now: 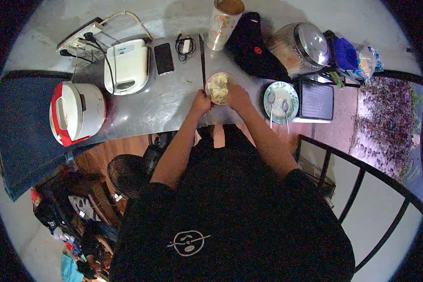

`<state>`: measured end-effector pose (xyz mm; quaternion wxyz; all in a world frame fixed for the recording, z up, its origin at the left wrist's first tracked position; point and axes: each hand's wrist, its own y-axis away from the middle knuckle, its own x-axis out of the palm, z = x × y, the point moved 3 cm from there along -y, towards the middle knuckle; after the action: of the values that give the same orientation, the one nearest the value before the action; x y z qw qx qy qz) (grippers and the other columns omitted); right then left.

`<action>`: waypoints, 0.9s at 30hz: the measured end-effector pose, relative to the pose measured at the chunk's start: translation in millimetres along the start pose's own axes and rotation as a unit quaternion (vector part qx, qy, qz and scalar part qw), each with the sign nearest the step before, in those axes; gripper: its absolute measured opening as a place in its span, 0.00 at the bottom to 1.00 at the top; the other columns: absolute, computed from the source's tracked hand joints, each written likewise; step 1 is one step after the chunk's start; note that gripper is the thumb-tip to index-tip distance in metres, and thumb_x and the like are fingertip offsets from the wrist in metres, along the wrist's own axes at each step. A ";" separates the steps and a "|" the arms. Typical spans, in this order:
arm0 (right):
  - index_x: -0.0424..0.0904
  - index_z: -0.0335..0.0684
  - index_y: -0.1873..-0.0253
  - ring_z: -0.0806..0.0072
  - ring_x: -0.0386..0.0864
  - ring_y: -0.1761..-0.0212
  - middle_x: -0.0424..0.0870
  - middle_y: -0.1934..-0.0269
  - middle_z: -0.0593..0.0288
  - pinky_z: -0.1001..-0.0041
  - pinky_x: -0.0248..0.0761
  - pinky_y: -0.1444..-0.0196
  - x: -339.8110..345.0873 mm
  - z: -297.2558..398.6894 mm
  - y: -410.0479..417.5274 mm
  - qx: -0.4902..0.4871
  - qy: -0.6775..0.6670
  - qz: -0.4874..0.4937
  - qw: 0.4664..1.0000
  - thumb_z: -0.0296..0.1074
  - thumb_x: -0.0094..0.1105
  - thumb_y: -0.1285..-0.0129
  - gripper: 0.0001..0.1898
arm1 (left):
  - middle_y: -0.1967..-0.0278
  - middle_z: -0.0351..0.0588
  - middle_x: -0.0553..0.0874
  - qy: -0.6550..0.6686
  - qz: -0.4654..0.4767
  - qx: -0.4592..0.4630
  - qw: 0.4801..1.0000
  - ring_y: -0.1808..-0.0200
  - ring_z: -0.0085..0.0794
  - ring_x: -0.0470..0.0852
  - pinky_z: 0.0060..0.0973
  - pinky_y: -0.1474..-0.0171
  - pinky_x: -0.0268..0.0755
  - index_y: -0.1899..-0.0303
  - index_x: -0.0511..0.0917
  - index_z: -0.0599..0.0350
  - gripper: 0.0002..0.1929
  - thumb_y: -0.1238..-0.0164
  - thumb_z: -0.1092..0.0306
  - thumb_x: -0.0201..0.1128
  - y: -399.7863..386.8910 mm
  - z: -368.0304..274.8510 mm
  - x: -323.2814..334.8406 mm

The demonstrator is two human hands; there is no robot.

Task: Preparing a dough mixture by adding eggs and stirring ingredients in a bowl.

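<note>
A small round bowl with a reddish rim sits on a metal-topped table, holding pale yellow, mashed-looking food. My left hand grips the bowl's lower left edge, its fingers curled in at the rim. Over the right side of the bowl is my right hand, fingers bent down toward the food. Whether it pinches a utensil is hidden by the hand itself. To the right stands a green-patterned plate with two metal spoons lying in it, handles toward me.
Leftward are a white sandwich maker, a red-and-white rice cooker, a phone and a coiled cable. Behind the bowl stand a tall cup, black fabric and a lidded jar. A black tray lies right; a railing curves below.
</note>
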<state>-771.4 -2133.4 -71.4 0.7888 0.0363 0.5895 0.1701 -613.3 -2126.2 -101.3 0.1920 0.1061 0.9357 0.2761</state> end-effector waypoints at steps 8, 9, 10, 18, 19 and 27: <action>0.76 0.35 0.54 0.50 0.83 0.58 0.83 0.61 0.42 0.55 0.76 0.57 8.1 5.2 4.3 -0.016 0.019 0.031 0.999 0.30 0.51 0.39 0.11 | 0.68 0.57 0.84 0.017 -0.047 0.061 0.997 0.74 0.35 0.85 0.32 0.71 0.78 0.46 0.63 0.70 0.17 0.28 0.66 0.49 -4.7 14.4 -4.5; 0.76 0.36 0.54 0.50 0.83 0.58 0.83 0.61 0.43 0.55 0.77 0.56 2.0 3.2 2.2 -0.026 0.023 -0.041 0.999 0.30 0.51 0.39 0.11 | 0.68 0.58 0.84 0.053 -0.042 0.021 0.997 0.73 0.36 0.86 0.32 0.69 0.78 0.47 0.64 0.70 0.17 0.28 0.66 0.49 1.6 10.6 -5.0; 0.77 0.36 0.54 0.51 0.83 0.59 0.83 0.62 0.43 0.55 0.77 0.56 -4.5 2.3 0.9 -0.037 0.027 -0.112 0.993 0.30 0.51 0.40 0.10 | 0.68 0.58 0.84 0.054 -0.040 0.021 0.998 0.73 0.36 0.86 0.32 0.69 0.78 0.47 0.64 0.70 0.17 0.28 0.66 0.49 -0.6 9.4 -4.8; 0.77 0.35 0.54 0.52 0.82 0.54 0.83 0.58 0.44 0.56 0.76 0.55 -16.3 0.9 -12.4 0.008 0.061 0.080 0.995 0.29 0.53 0.41 0.11 | 0.64 0.61 0.84 0.044 -0.053 0.007 0.998 0.67 0.46 0.86 0.36 0.62 0.79 0.47 0.65 0.69 0.19 0.31 0.64 0.53 -2.5 16.5 -2.1; 0.77 0.35 0.54 0.52 0.82 0.53 0.83 0.58 0.44 0.56 0.76 0.54 -19.9 0.9 -15.7 0.027 0.043 0.086 0.995 0.29 0.53 0.41 0.11 | 0.64 0.61 0.84 0.044 -0.053 0.007 0.998 0.67 0.46 0.86 0.36 0.62 0.79 0.47 0.65 0.69 0.19 0.31 0.64 0.53 -8.1 25.2 -0.6; 0.76 0.34 0.49 0.51 0.81 0.51 0.82 0.54 0.43 0.57 0.75 0.50 -10.5 16.8 -13.4 0.017 0.031 0.084 0.996 0.28 0.52 0.40 0.14 | 0.51 0.63 0.81 -0.047 -0.064 0.078 0.994 0.47 0.54 0.80 0.44 0.45 0.72 0.38 0.66 0.58 0.22 0.31 0.64 0.53 -30.0 40.1 -8.9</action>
<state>-755.1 -2146.9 -60.2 0.7525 0.0940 0.6110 0.2271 -591.2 -2134.5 -146.4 0.2444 0.0733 0.9492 0.1842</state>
